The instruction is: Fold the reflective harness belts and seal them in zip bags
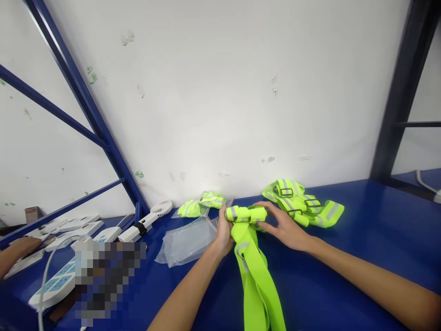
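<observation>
A neon-yellow reflective strap (253,262) with silver stripes is partly rolled up, its loose ends hanging down toward me over the blue table. My left hand (224,232) is closed around the left side of the roll. At the right end, the thumb and fingers of my right hand (280,225) hold the roll between them. Behind my right hand lies a heap of similar reflective straps (303,202) with black buckles. Left of my left hand are clear plastic bags (188,239), lying flat.
Bagged neon straps (201,203) lie by the wall. Farther left are a white handheld fan (151,219), a power strip (57,282) with a white cable, and another person's hand (22,248). Blue frame bars (86,96) rise at left, a dark post (401,92) at right.
</observation>
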`<action>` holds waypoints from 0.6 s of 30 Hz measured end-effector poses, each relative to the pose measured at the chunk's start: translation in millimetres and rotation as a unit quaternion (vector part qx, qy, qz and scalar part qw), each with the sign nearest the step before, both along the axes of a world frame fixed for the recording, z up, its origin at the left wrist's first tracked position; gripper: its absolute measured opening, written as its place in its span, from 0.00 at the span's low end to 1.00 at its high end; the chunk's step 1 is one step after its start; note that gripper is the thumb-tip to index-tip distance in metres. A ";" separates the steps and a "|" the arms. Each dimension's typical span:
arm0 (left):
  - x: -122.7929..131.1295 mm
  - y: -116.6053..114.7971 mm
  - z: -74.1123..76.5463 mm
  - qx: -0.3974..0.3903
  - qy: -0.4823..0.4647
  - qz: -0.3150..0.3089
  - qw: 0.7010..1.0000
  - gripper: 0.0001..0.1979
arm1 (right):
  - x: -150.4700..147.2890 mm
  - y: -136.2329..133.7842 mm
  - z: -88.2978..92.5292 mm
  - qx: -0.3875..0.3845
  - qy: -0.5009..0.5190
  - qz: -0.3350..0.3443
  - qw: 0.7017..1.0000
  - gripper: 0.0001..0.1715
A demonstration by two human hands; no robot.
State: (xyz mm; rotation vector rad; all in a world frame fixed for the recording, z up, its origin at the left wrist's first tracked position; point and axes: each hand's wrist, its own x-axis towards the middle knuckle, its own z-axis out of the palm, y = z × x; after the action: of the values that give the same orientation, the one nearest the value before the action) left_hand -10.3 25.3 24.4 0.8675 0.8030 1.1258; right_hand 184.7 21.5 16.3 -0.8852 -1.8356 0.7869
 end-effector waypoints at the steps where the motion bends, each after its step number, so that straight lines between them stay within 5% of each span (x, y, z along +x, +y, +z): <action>1: 0.3 -1.1 0.5 0.009 0.003 -0.031 0.999 0.37 | -1.4 0.9 -0.2 -0.060 0.048 -0.007 0.997 0.27; 5: 0.6 -4.2 -6.6 0.077 0.152 -0.112 0.979 0.36 | -3.9 5.3 6.0 -0.235 0.251 -0.124 0.931 0.25; 8: -0.5 -5.1 -16.1 0.205 0.282 -0.016 0.937 0.31 | -1.2 4.8 16.7 -0.281 0.284 -0.129 0.908 0.23; 11: -2.7 -4.6 -18.4 0.295 0.351 0.108 0.882 0.41 | 0.9 2.5 22.5 -0.349 0.286 -0.073 0.890 0.20; 13: -3.8 -3.5 -15.1 0.343 0.369 0.122 0.855 0.39 | 1.0 1.2 21.0 -0.401 0.284 -0.015 0.871 0.20; 15: -3.6 -1.4 -10.9 0.360 0.346 0.105 0.860 0.28 | 1.1 0.5 15.9 -0.404 0.271 0.058 0.872 0.26; 18: -2.0 4.1 -9.5 0.293 0.233 0.130 0.918 0.24 | 2.3 1.0 4.8 -0.306 0.171 0.082 0.933 0.25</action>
State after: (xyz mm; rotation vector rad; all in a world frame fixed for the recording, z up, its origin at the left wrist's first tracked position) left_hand -12.4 29.4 15.0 1.6104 1.0063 1.4523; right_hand 186.9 22.5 21.1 -0.9026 -1.3763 1.5677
